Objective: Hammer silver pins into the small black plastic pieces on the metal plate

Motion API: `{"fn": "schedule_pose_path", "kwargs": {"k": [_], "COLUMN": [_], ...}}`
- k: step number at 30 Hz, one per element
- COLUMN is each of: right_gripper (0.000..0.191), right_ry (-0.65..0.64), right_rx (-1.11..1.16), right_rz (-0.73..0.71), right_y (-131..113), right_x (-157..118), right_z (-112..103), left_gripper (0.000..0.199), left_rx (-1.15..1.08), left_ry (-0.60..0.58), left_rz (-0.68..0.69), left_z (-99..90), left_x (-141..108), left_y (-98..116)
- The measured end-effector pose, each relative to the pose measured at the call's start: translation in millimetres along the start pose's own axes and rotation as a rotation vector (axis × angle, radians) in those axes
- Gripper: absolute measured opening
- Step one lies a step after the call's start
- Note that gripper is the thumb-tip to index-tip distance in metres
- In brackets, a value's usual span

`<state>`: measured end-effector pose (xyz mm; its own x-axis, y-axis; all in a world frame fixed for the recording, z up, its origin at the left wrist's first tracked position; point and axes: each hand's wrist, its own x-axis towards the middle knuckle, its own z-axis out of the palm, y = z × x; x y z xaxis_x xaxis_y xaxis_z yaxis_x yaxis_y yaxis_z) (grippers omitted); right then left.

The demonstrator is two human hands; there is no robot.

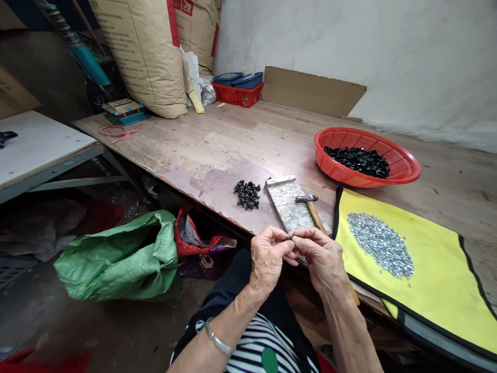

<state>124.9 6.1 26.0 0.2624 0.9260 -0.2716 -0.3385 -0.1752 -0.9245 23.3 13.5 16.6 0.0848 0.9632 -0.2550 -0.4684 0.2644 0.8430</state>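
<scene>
Close in front of me, both hands meet at the table's front edge. My left hand pinches a small black part between thumb and finger. The fingertips of my right hand close on the same part from the other side; whether they also hold a tiny metal piece is hidden. Just beyond lies a worn metal plate with a raised far end. A hammer with a wooden handle rests on it. Left of the plate sits a small pile of black parts.
A red plastic basket holds many black parts. Small shiny metal pieces are heaped on a yellow cloth at right. Below left of the table stands an open green sack. Large paper sacks stand behind.
</scene>
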Motion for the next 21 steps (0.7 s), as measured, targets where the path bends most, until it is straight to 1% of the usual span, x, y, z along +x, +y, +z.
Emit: {"fn": "schedule_pose_path", "kwargs": {"k": [3, 7, 11, 14, 17, 21], "right_gripper": [0.019, 0.021, 0.019, 0.018, 0.018, 0.022], "right_ry": [-0.017, 0.031, 0.052, 0.053, 0.028, -0.043], "right_rx": [0.049, 0.086, 0.096, 0.104, 0.103, 0.114], "right_rz": [0.028, 0.038, 0.0, -0.035, -0.031, 0.023], "right_y": [1.2, 3.2, 3.8, 6.1, 8.6, 7.5], "right_x": [-2.5, -5.3, -6.1, -6.8, -7.4, -7.0], "right_z": [0.9, 1.4, 4.4, 8.3, 9.7, 5.1], "left_gripper": [0.011, 0.013, 0.015, 0.015, 0.016, 0.019], "left_rx": [0.014, -0.048, -0.065, -0.07, -0.139, -0.182], "left_ry": [-0.034, -0.071, -0.103, -0.1, -0.096, -0.119], "left_rz": [0.004, -0.046, -0.064, -0.067, -0.095, -0.113], "left_z": [-1.8, -3.1, -3.1, -5.0, -8.1, -9.4], "left_x": [-2.2, -2.9, -2.1, -0.7, 1.4, 3.3], "left_y": [0.8, 0.3, 2.4, 5.5, 6.8, 6.5]}}
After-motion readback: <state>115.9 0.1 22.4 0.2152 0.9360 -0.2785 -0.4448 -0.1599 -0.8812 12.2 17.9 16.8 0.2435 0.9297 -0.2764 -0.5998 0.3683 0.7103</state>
